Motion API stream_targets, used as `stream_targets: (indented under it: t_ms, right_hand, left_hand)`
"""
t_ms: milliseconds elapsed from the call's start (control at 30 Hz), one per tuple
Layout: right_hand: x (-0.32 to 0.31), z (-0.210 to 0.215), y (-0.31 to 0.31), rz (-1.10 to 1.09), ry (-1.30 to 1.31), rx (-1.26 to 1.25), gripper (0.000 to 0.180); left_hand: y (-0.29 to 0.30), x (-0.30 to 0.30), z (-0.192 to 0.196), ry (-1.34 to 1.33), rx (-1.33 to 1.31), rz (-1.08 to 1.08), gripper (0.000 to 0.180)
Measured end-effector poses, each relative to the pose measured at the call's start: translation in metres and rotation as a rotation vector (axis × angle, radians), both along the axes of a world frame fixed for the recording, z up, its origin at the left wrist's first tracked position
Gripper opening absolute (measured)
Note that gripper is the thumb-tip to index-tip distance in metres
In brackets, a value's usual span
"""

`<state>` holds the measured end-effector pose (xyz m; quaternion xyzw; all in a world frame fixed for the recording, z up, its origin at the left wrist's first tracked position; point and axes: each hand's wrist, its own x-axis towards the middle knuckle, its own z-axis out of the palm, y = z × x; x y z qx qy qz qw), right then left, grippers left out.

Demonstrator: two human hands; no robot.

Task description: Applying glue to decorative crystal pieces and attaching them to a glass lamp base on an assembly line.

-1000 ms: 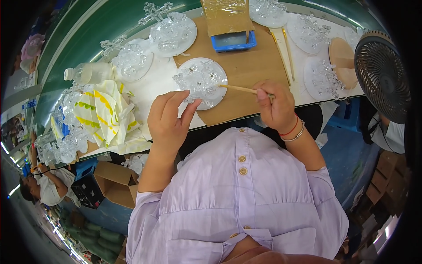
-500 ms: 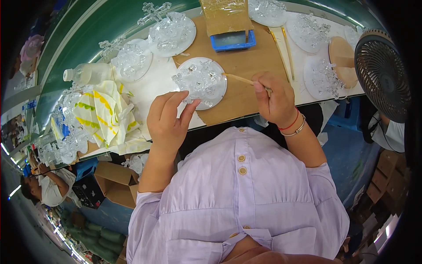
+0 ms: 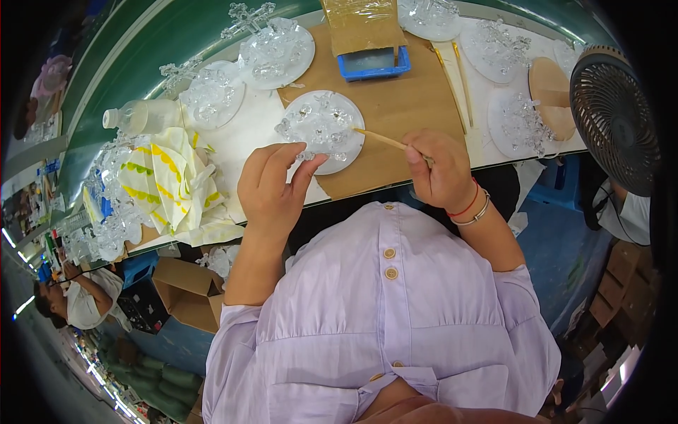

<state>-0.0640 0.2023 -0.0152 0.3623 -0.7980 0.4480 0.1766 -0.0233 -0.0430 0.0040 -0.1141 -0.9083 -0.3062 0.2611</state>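
The thin wooden stick [image 3: 381,139] has edged left onto the round white plate of clear crystal pieces [image 3: 323,129], seemingly mid-job; right hand [image 3: 438,173] clamped on it, left hand [image 3: 272,187] pinching one piece.

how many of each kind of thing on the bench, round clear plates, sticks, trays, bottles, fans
Round clear plates with glassy bits: 7, counting the one under the left hand
Thin wooden sticks: 3, one in the right hand, two lying on the bench
Blue tray: 1
Plastic bottle: 1
Fan: 1
Total: 13
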Motion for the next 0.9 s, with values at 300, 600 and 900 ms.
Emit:
stream_targets:
  t_ms: [300,600,900]
  right_hand:
    - [-0.001,0.002,0.000,0.001,-0.010,-0.017,0.006]
    - [-0.012,0.028,0.011,-0.101,0.006,-0.090,0.006]
    - [-0.077,0.027,-0.009,-0.374,0.134,-0.014,0.014]
  left_hand:
    - [0.002,0.000,-0.001,-0.008,0.010,0.006,0.031]
    - [0.005,-0.003,-0.002,0.000,0.024,0.030,0.031]
    - [0.006,-0.009,-0.001,0.018,-0.008,0.019,0.032]
